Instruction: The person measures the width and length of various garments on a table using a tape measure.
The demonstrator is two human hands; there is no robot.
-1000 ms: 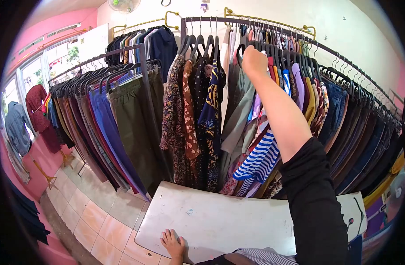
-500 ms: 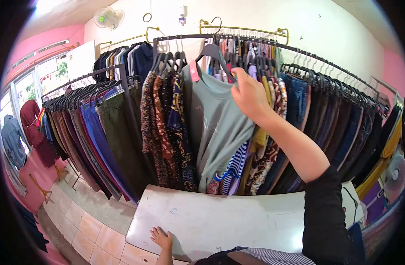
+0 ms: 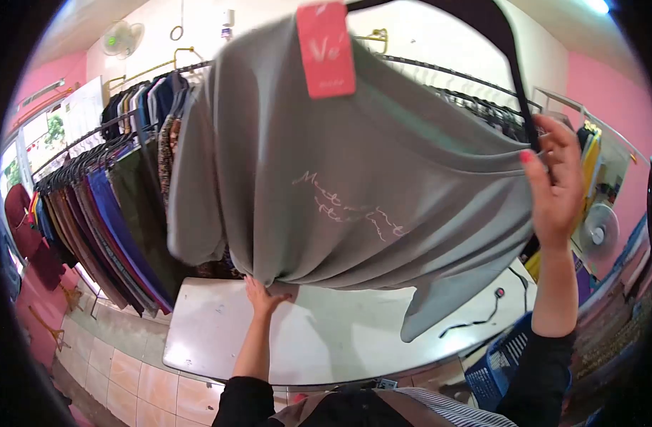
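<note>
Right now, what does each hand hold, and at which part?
The right hand grips the black hanger by one arm; the grey T-shirt hangs from it. The left hand holds the shirt's bottom hem.

Black long sleeves [image 3: 539, 370] on both arms, pushed up short of the wrists. Striped cloth, dark on white, at the chest [image 3: 440, 406]. Bare hands: left [image 3: 263, 295], right [image 3: 553, 188]. Pink-red polish on right nails.
</note>
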